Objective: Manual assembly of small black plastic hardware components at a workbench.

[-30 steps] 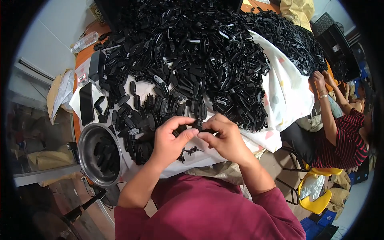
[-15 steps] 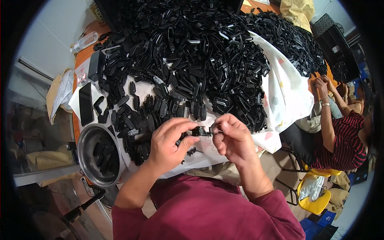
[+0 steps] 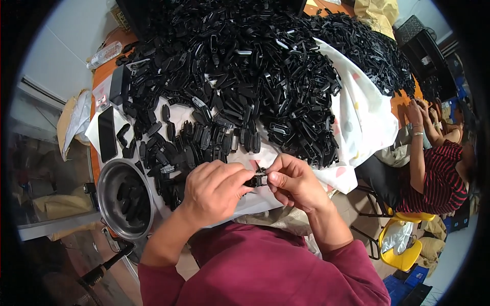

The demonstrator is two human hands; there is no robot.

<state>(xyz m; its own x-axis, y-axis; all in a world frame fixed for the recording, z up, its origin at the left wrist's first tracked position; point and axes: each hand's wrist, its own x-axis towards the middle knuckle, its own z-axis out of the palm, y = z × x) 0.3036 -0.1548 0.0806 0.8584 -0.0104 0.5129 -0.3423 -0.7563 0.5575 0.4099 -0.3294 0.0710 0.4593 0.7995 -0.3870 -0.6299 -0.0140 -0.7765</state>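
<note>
Between my two hands, near the front edge of the table, is a small black plastic part (image 3: 259, 181). My left hand (image 3: 213, 189) pinches its left end, fingers curled over it. The thumb and forefinger of my right hand (image 3: 296, 182) close on its right end; whether they grip a separate small piece there I cannot make out. Just beyond my hands a big heap of black plastic parts (image 3: 245, 97) covers the white sheet. A metal bowl (image 3: 104, 206) with several black pieces inside stands to the left of my left hand.
A dark phone (image 3: 107, 133) and a black box (image 3: 119, 84) lie at the left edge, a clear bottle (image 3: 104, 55) behind them. White patterned cloth (image 3: 357, 117) borders the heap on the right. A co-worker in a striped shirt (image 3: 434, 176) sits at the right, beside a yellow chair (image 3: 403, 257).
My left hand has rolled over the black part, its back turning upward. Both hands have come slightly lower and closer together. The co-worker's arms have shifted a little.
</note>
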